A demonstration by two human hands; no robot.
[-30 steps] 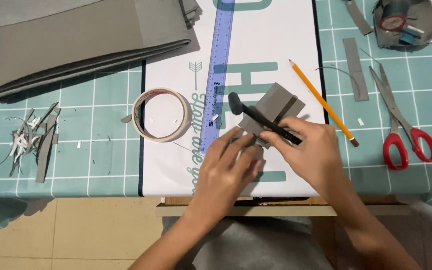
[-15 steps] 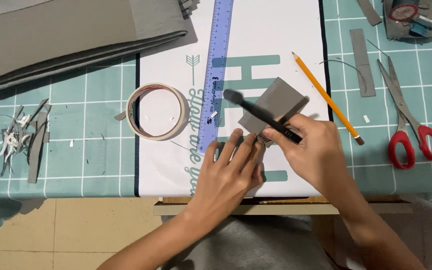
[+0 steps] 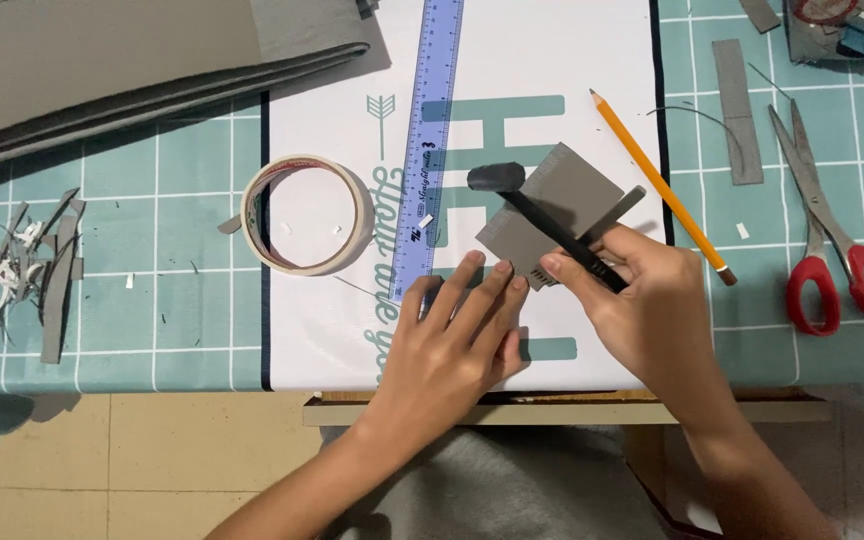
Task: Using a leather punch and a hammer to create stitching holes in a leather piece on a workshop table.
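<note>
A grey square of card (image 3: 555, 210) lies on the white printed sheet (image 3: 552, 60). My right hand (image 3: 642, 300) grips a black brush-like tool (image 3: 542, 215) whose dark head rests over the card's upper left corner. My left hand (image 3: 457, 335) lies flat on the sheet with its fingers spread, the fingertips touching the card's lower edge. A thin grey strip (image 3: 617, 212) pokes out beside the tool on the card's right side.
A blue ruler (image 3: 430, 130) and a roll of tape (image 3: 304, 213) lie left of the card. A yellow pencil (image 3: 660, 186), a grey strip (image 3: 737, 110) and red-handled scissors (image 3: 832, 230) lie on the right. Folded grey fabric (image 3: 132, 60) is top left, scraps (image 3: 37, 265) far left.
My left hand has let go of the card and flattened beside it with fingers spread. The card has settled onto the sheet. The right hand keeps the tool.
</note>
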